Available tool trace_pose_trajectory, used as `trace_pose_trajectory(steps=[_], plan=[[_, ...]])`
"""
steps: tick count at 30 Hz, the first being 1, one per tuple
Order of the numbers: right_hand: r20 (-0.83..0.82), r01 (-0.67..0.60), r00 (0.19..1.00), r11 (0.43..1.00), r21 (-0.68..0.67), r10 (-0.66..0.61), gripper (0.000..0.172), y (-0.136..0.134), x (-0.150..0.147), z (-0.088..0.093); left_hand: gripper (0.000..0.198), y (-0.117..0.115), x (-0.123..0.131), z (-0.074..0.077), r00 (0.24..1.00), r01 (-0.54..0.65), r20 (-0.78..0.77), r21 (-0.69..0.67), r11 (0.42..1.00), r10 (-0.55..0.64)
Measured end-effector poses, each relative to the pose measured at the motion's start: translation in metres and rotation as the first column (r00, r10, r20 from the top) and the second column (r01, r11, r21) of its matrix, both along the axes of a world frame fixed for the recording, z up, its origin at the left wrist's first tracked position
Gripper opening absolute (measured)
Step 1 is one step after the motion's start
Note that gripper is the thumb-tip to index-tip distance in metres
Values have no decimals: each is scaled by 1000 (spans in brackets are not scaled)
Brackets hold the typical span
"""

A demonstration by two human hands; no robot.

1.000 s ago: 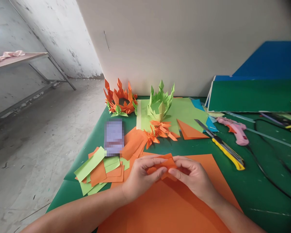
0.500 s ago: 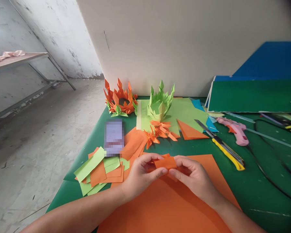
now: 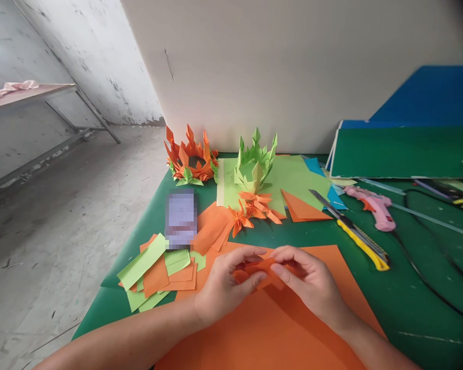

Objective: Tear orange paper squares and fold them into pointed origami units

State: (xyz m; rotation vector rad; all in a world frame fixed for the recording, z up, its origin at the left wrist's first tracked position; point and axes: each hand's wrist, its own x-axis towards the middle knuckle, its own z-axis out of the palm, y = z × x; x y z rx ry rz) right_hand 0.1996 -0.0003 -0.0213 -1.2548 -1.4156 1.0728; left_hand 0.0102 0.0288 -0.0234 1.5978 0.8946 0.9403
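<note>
Between my two hands is a small folded piece of orange paper (image 3: 265, 267), partly hidden by the fingers. My left hand (image 3: 231, 277) is closed on its left side, thumb below and fingers behind. My right hand (image 3: 306, 277) pinches the right side between thumb and forefinger. Both hands are above a large orange paper sheet (image 3: 254, 329). Just beyond them lie several folded orange paper flowers (image 3: 256, 205). Farther back stand an orange paper crown (image 3: 191, 159) with green leaves and a light green paper crown (image 3: 254, 164).
Loose orange and green paper pieces (image 3: 154, 275) and a blurred-out purple rectangle (image 3: 181, 218) lie left. A yellow utility knife (image 3: 355, 239), a pink glue gun (image 3: 374, 208) with a black cord and an orange paper triangle (image 3: 303, 205) lie right. Green boards (image 3: 401, 151) lean behind.
The orange paper has turned and tilted between the fingers, so less of its flat face shows. My right fingers have shifted slightly left along it. Everything else on the table stays put.
</note>
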Motion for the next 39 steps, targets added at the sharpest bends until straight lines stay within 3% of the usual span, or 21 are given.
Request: trace_pose_trajectory(steps=[3,9,22,28,32,39], plan=[[6,-46,999,999,25,46,14,0,-1,2,13,0,0,-1,999,45,9,-86,995,-44],[48,-113,992,994,8,113,14,-1,-3,7,21,1,0,1,999,50,12,-193,980,-49],[52,-112,993,992,50,110,12,0,-3,7,18,1,1,0,999,44,3,-149,988,-44],[113,-127,987,990,68,118,9,-1,-4,4,15,2,-1,4,995,85,-55,-44,995,-88],[84,-78,994,995,58,73,4,-2,-3,6,16,1,-1,3,997,74,6,-60,996,-73],[88,-75,994,994,73,68,11,-1,-3,10,16,1,-1,4,999,39,-2,-89,995,-40]])
